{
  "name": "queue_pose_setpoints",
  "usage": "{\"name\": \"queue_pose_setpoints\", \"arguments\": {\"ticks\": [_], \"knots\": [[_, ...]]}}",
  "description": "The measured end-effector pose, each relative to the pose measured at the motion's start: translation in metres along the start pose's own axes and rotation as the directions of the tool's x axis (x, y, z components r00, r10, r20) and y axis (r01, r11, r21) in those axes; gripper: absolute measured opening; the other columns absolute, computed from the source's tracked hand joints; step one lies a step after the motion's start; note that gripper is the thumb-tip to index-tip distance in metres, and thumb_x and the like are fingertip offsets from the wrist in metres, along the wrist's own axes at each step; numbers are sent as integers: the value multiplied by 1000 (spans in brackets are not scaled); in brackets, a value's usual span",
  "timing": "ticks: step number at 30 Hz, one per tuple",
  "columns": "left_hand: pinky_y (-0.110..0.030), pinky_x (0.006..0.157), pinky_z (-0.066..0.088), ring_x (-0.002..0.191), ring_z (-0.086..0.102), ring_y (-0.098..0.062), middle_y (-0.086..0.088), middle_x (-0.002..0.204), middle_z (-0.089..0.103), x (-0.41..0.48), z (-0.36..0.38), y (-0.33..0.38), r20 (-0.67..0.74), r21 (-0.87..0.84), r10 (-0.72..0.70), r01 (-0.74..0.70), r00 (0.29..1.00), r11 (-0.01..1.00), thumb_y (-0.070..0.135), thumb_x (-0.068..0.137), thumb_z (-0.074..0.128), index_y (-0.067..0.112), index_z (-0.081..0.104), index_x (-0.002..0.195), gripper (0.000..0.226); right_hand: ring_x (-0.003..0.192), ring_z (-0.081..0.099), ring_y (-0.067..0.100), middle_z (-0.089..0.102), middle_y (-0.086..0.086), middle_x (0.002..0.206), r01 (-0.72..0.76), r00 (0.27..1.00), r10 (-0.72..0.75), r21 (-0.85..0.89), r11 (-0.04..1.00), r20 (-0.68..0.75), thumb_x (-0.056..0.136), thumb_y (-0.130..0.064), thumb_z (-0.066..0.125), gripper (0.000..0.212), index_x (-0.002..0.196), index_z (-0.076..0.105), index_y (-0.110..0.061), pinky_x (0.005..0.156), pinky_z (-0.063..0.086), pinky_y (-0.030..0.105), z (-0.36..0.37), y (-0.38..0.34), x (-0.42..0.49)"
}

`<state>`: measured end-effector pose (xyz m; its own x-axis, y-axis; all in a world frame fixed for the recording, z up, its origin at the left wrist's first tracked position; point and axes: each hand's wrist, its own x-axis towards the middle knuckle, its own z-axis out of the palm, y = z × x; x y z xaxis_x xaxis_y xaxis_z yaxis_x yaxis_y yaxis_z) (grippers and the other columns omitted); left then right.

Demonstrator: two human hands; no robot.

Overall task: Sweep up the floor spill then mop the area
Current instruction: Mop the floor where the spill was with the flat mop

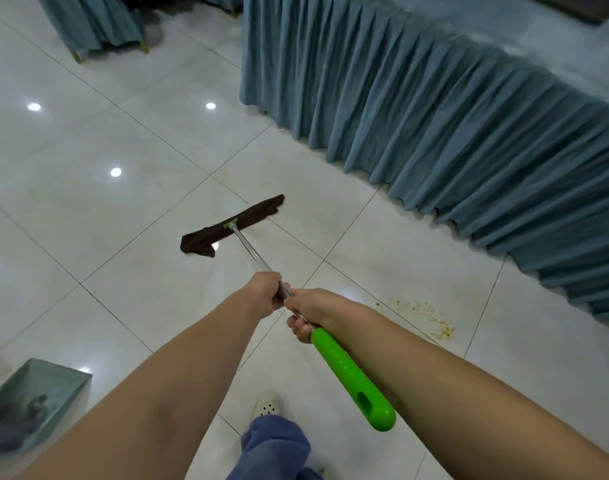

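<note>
A flat mop with a dark brown cloth head (232, 225) lies on the white tiled floor (88, 168) ahead of me. Its metal pole (249, 252) runs back to a bright green handle (353, 379). My left hand (265, 294) grips the pole higher up. My right hand (311, 315) grips it just behind, where the metal meets the green grip. A yellowish spill of small specks (431, 315) spreads over the tile to the right of my hands, well apart from the mop head.
A table draped in a pleated blue skirt (434, 133) runs along the right side. Blue-covered chairs (92, 22) stand at the top left. A translucent bin (36, 407) sits at the lower left. My shoe (268, 405) and trouser leg (275, 445) show below the handle.
</note>
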<state>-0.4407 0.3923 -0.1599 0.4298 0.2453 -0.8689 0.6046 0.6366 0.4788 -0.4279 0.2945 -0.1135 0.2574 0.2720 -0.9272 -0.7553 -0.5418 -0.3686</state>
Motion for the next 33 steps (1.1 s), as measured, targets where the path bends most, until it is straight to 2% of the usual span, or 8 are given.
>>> {"name": "queue_pose_setpoints", "arguments": {"ticks": [2,8,12,17,24,29,31,33], "knots": [[-29,58,45,68,48,-15,-10,81,44,7,-3,7,-8,50,21,-21,1000,999,1,100,30,2,32,140,40,26,33,6,42,7,67,5,1000,-5,14,1000,-5,98,-10,36,42,135,46,-26,32,31,9,3,-4,6],[-27,61,47,66,47,-16,-10,82,43,7,0,-7,6,134,23,-24,1000,991,1,100,24,15,30,141,44,25,33,5,40,6,67,-4,1000,2,104,995,21,100,-12,34,40,134,47,-29,31,29,9,-3,10,-1],[-26,57,48,66,48,-15,-8,79,43,-8,5,-27,23,186,17,-21,1000,982,0,99,23,18,32,116,26,26,32,5,39,5,66,-11,1000,8,121,993,29,100,-11,34,40,133,48,-29,31,29,8,-9,36,-14],[-22,45,52,67,50,-16,-8,84,44,-26,17,-66,43,260,-3,-8,999,966,3,99,24,16,23,148,50,29,30,5,36,4,62,-14,1000,10,131,991,30,100,-11,33,35,123,51,-30,32,28,9,-26,75,-39],[-26,45,53,67,53,-18,-11,89,49,-69,56,-142,104,257,-78,49,992,965,6,100,25,24,2,154,61,33,29,6,36,4,61,-56,998,59,75,996,-39,101,-14,33,37,130,51,-31,32,29,11,-75,150,-85],[-32,52,57,64,58,-22,-19,124,47,-108,91,-195,164,289,-116,65,980,955,5,101,23,23,-6,153,62,33,28,5,35,4,63,-65,996,66,31,997,-57,102,-15,32,26,113,49,-31,31,27,9,-112,199,-133],[-37,66,56,65,58,-23,-18,108,50,-123,103,-210,169,278,-114,64,979,958,3,101,23,16,4,152,57,33,27,4,35,4,64,-78,994,78,-2,997,-73,103,-15,32,22,110,47,-30,31,26,9,-124,212,-150],[-38,65,54,66,58,-25,-16,90,50,-137,111,-220,188,261,-119,68,975,963,-1,100,24,10,21,144,46,31,27,4,34,3,64,-88,994,86,-30,996,-73,104,-16,32,23,114,47,-29,29,26,9,-133,218,-163]]}}
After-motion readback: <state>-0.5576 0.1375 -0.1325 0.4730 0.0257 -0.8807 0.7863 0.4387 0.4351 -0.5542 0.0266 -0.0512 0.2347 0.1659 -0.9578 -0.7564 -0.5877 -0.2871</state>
